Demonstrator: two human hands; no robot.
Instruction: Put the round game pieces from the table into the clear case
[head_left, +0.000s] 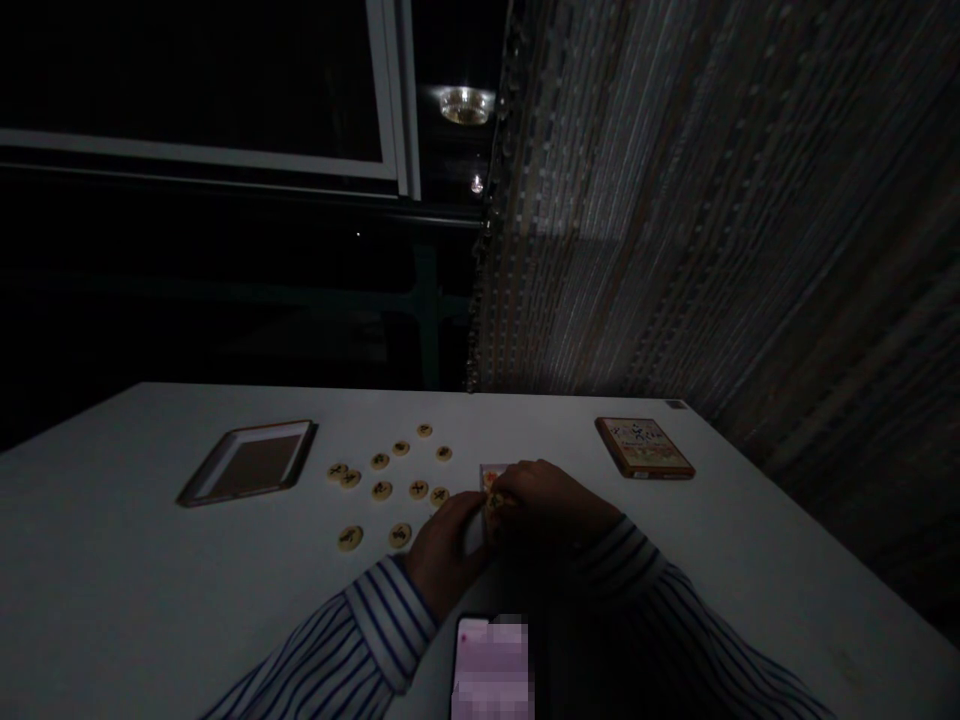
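Both my hands meet over the middle of a white table (120,560). My left hand (444,545) and my right hand (551,500) have their fingers curled together around a small pale object (491,485) between them; it is too dark to tell what it is. Several round pale game discs (382,490) with dark marks lie scattered on the table just left of my hands. Both arms wear blue-and-white striped sleeves.
An open shallow box tray (251,462) lies at the left. A flat reddish box lid (643,447) lies at the right. A lit phone (491,668) sits at the near edge. A patterned curtain (712,220) hangs behind, next to a dark window.
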